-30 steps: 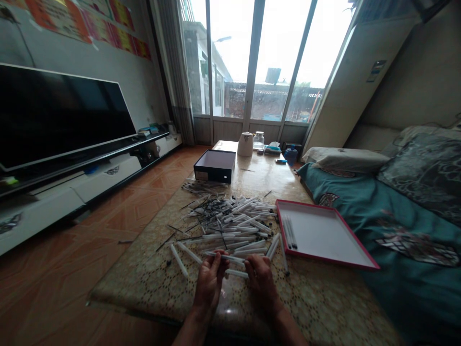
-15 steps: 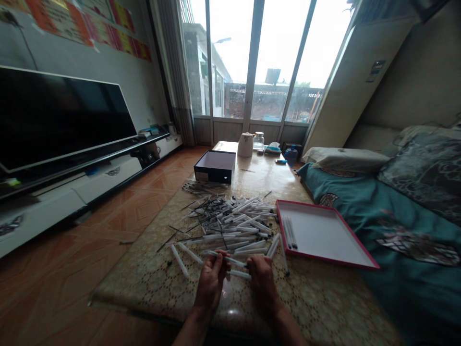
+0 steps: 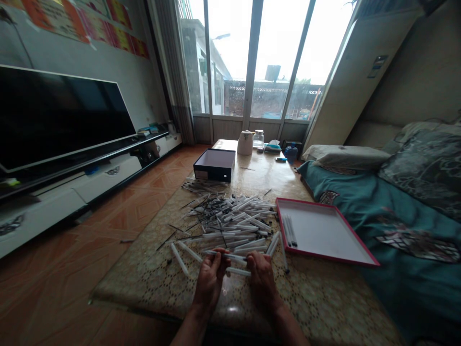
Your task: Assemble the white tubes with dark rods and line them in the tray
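Between my two hands a pen (image 3: 236, 257) lies nearly level, with a pale barrel. My left hand (image 3: 212, 274) pinches its left end between thumb and fingers. The fingers of my right hand (image 3: 260, 271) are closed round its right end, hiding the tip. Just beyond them spreads a heap of white pen barrels (image 3: 245, 216) mixed with thin dark refills (image 3: 207, 211). One loose white barrel (image 3: 239, 272) lies on the table below the held pen. To the right, several pens with dark ends (image 3: 289, 230) rest side by side in a shallow red-rimmed box lid (image 3: 327, 230).
A dark box (image 3: 214, 166) stands open beyond the heap on the patterned table (image 3: 151, 283). Farther back are a kettle (image 3: 245, 142), a glass jar (image 3: 258, 139) and a tissue pack (image 3: 272, 146). A sofa (image 3: 338, 187) runs along the right side.
The held pen has tilted slightly, its left part now closer to level. Both hands stay in nearly the same place, and the view has shifted a little.
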